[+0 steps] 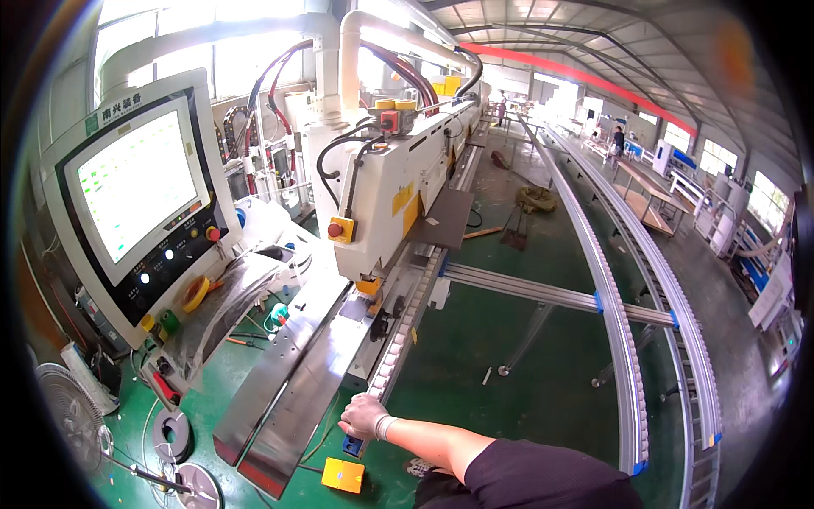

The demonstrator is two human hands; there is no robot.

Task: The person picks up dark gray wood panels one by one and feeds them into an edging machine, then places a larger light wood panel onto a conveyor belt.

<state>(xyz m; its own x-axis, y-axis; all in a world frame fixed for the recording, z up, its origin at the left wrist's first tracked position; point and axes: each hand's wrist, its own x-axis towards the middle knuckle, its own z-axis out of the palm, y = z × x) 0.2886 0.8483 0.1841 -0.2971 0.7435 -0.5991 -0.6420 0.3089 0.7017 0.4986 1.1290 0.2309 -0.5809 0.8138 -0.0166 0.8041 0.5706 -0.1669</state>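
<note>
My right hand (pixel 365 416), in a pale glove, is closed over the near end of a roller rail (pixel 392 360), just above its blue end cap (pixel 353 445). The rail runs along the side of a long white edge-banding machine (pixel 373 195). A flat brown panel (pixel 445 219) sticks out from under the machine's side, farther along the rail. Left of my hand lies the machine's long metal infeed table (pixel 284 386). Below the hand, a yellow box (pixel 342 475) stands on the floor. My left hand is out of view.
A control panel with a lit screen (pixel 136 182) stands at left, above a plastic-covered surface holding a tape roll (pixel 196 293). Tall roller tracks (pixel 593 280) and a crossbar (pixel 526 287) fill the right. A fan (pixel 72 416) is lower left. People stand far off.
</note>
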